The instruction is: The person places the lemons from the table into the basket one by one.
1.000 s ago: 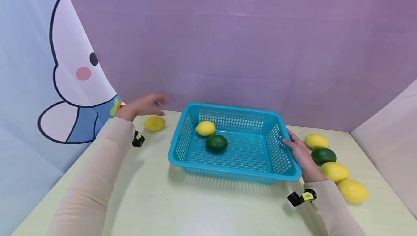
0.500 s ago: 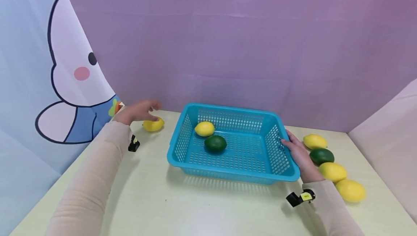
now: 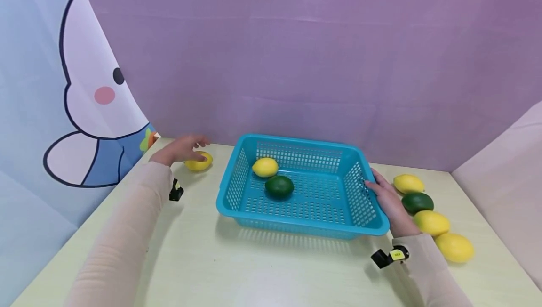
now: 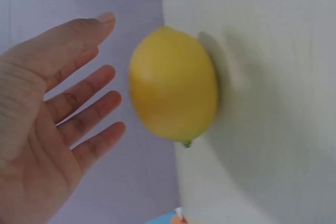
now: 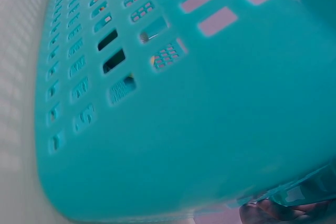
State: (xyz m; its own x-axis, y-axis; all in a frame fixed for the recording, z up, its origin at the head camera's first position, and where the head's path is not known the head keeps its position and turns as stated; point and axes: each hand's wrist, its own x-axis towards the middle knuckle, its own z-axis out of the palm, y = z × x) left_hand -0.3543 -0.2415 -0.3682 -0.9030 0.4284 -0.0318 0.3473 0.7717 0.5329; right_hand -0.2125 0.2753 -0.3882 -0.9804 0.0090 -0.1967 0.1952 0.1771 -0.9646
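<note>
Okay: purple backdrop [image 3: 275, 62], then pale table [image 3: 250, 274], blue basket [image 3: 302, 223] mid-table. Right hand [image 3: 392, 204] grips basket's right end, thumb over rim, other fingers mostly hidden. Left hand [image 3: 181, 149]: fingers spread, slightly bent, nothing held. Beyond right hand, row of three lemons [image 3: 432, 222] and one green fruit [image 3: 417, 203]. Basket's left half: dark avocado [image 3: 279, 187], inner lemon [image 3: 265, 167]. Lone lemon [image 4: 173, 85]: on table left of basket, just beside left fingertips, gap visible.

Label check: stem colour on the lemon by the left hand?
Green stem on the lemon, clearest in the left wrist view.
</note>
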